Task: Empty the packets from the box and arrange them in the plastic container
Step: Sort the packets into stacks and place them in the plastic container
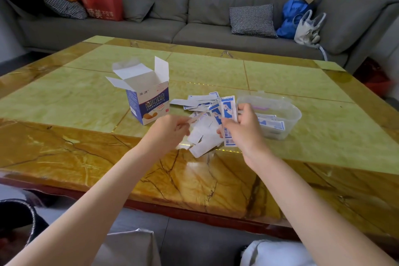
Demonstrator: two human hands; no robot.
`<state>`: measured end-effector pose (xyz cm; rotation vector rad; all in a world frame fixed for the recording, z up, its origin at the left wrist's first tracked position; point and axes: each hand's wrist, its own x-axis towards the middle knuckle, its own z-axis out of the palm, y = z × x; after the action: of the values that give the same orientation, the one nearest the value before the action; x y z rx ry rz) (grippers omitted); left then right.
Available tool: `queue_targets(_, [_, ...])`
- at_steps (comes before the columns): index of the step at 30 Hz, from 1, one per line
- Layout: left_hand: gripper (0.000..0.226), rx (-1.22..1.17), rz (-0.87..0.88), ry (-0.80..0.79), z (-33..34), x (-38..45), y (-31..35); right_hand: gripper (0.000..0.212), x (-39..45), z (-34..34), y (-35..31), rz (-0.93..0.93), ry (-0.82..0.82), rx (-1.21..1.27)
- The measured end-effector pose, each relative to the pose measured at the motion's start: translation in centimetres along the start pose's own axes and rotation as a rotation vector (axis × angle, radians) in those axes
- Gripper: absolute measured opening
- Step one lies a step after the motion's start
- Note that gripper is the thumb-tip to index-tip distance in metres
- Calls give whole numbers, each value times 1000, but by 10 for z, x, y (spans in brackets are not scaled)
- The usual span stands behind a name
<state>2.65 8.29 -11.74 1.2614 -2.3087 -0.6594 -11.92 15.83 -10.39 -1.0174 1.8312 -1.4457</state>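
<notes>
A glossy yellow-green and amber marble desk (86, 101) fills mid-frame, with a grey fabric sofa (194, 13) across the top. The open white-and-blue cardboard box (149, 101) stands left of centre. White-and-blue paper packets (200, 134) lie heaped at centre, beside the clear plastic container (278, 112), which holds a few. The right hand (241, 127) grips upright packets; the left hand (170, 131) pinches 1 blurred packet.

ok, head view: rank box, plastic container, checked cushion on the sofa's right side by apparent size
1. box and plastic container: look alike, not ranked.
2. checked cushion: somewhat smaller, but farther away, so unsure.
</notes>
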Motion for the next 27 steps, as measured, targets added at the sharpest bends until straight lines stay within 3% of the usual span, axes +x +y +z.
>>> queue_targets(2, [34,266,138,28,2,-1,-5,29,1,-5,-3,-28,-14,-24])
queue_targets(4, [36,390,210,43,5,-2,-8,23,2,-8,-4,-68,-15,-84])
queue_targets(8, [28,446,492,169,5,-2,-9,15,2,-14,-8,-32,-126,-69])
queue_targets(12, [18,442,602,129,6,-2,0,20,-1,-22,-12,-3,-421,-160])
queue_targets(14, [24,429,634,114,7,-1,2,22,-2,-23,-11,-19,-477,-241])
queue_targets(17, [28,407,604,145,8,-3,6,19,-1,-25,-10,-62,-434,-285])
queue_targets(19, [43,395,493,178,9,-2,10,14,2,-27,-9,-143,-338,-375])
queue_targets(22, [43,306,268,38,12,-2,10,14,9,-36,-5,-345,-181,-711])
queue_targets(25, [45,393,201,-176,24,-6,10,28,9,-43,4,-399,-275,-996])
queue_targets(27, [48,472,186,-181,32,-7,14,34,4,-41,12,-376,-381,-1118])
